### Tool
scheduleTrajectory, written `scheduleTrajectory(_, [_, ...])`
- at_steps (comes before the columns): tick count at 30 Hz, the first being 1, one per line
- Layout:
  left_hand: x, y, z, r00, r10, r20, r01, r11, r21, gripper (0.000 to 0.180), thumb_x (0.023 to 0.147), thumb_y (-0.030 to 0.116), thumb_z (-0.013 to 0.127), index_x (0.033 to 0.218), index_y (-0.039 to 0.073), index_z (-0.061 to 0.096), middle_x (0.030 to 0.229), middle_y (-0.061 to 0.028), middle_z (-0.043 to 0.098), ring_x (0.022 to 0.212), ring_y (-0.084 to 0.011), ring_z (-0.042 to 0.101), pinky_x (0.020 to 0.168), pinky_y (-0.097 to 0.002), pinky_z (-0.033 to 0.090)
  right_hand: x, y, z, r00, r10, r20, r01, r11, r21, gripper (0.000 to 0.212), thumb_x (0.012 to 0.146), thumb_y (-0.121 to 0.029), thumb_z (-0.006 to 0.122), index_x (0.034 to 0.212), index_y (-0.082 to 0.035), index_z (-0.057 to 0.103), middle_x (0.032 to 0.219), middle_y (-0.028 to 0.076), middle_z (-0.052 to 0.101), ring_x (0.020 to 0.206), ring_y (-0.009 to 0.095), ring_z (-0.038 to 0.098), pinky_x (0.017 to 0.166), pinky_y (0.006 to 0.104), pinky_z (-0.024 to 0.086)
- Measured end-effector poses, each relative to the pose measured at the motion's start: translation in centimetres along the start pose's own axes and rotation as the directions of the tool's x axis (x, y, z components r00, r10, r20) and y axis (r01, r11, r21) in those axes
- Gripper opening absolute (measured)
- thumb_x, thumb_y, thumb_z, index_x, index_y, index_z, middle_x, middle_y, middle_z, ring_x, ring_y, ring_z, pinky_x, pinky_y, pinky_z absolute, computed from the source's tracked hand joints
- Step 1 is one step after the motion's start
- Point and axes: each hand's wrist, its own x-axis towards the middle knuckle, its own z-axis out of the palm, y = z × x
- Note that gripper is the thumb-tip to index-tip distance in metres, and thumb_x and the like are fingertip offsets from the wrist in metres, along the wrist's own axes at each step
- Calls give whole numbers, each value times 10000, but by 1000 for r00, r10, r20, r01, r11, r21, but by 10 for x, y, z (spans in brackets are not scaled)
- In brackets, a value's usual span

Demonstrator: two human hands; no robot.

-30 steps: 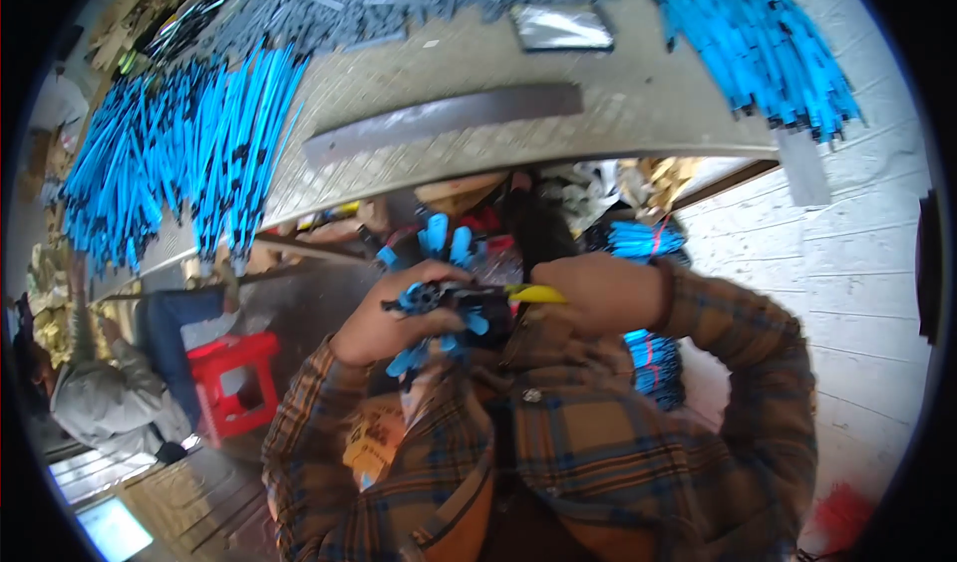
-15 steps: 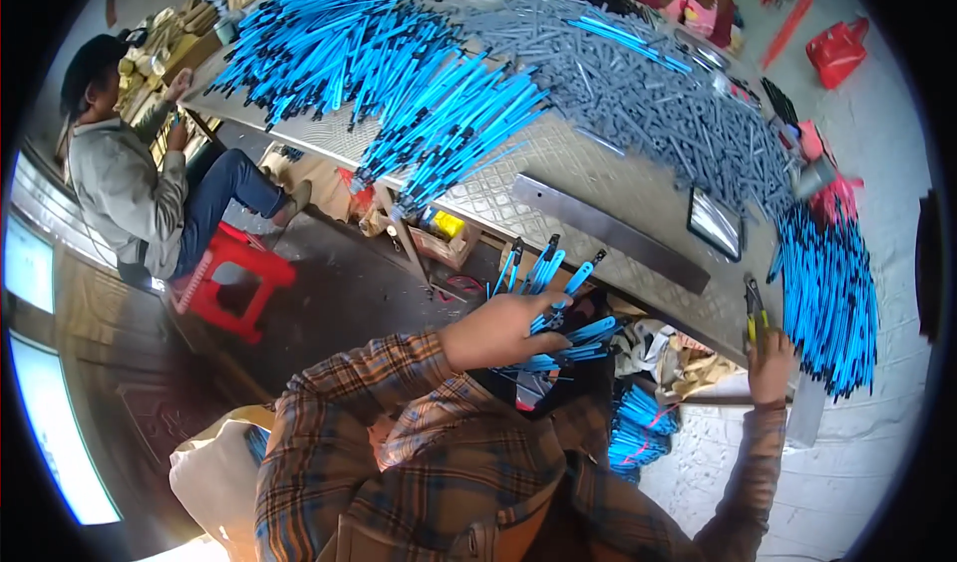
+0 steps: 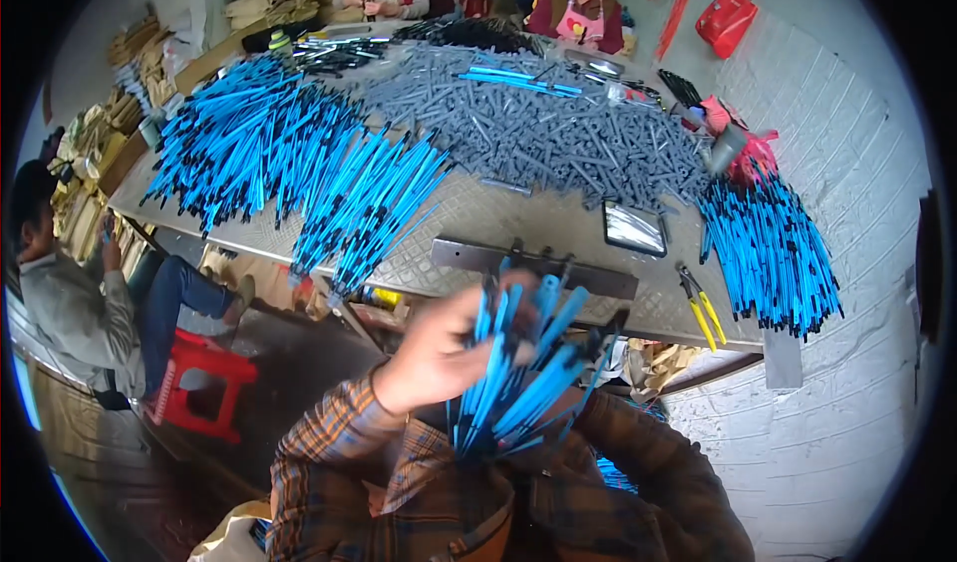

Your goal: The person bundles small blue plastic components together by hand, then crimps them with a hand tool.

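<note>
My left hand [image 3: 439, 348], blurred by motion, is wrapped round a loose bundle of blue strips with black ends [image 3: 543, 388] in front of my chest. The strips fan out at several angles, some upright and some tilted to the right. My right forearm [image 3: 638, 437] reaches in from the right to the bundle. Behind the strips my right hand is mostly hidden, so its fingers cannot be made out. Yellow-handled pliers [image 3: 703, 308] lie on the table's near right edge, apart from both hands.
Across the table [image 3: 404, 258] spread a large blue strip pile [image 3: 249, 143] and a heap of grey pieces [image 3: 558, 134]. A metal bar [image 3: 459, 254] and a dark-framed tray [image 3: 635, 229] lie nearer. More blue strips [image 3: 778, 253] are at right. A person [image 3: 80, 303] sits left beside a red stool [image 3: 204, 383].
My right hand has let go of the pliers, left them on the table and come over to the bundle. The left hand has lifted the strips slightly. The view has turned rightward.
</note>
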Motion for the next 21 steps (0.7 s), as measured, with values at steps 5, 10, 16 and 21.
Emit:
scheduleTrajectory(5, [-24,-12,-5,792,98,-603,-307,917,-254,724,760,106,693,1355,38,287,1181,-138,520,1055,-194,524,918,-324,402,16,-6,-14,984,-129,-123,134,991,28,331,850,-123,577,1164,-44,504,1051,88,564,963,210,558,809,348,455])
scheduleTrajectory(10, [-54,-16,-5,974,-128,-188,89,975,-202,882,706,109,739,1399,35,200,1206,-132,485,1115,-212,472,969,-357,359,44,-73,-17,937,348,-42,-350,926,-140,529,888,-45,457,1371,-39,241,1276,168,446,1018,244,566,799,346,494])
scheduleTrajectory(16, [-17,40,-94,853,-294,-431,264,956,-128,736,752,99,698,1361,33,290,1015,-73,561,774,-139,565,668,-254,485,24,-77,-25,915,112,-387,-71,990,119,383,916,-98,408,1284,0,363,1063,182,572,787,230,620,648,316,515])
scheduleTrajectory(21, [14,39,-189,829,-303,-470,358,933,31,672,759,141,702,1321,14,357,975,-75,598,816,-154,574,727,-269,478,-41,-46,-42,856,281,-435,-240,960,148,293,926,-155,421,1166,4,480,899,129,605,691,183,610,598,284,507])
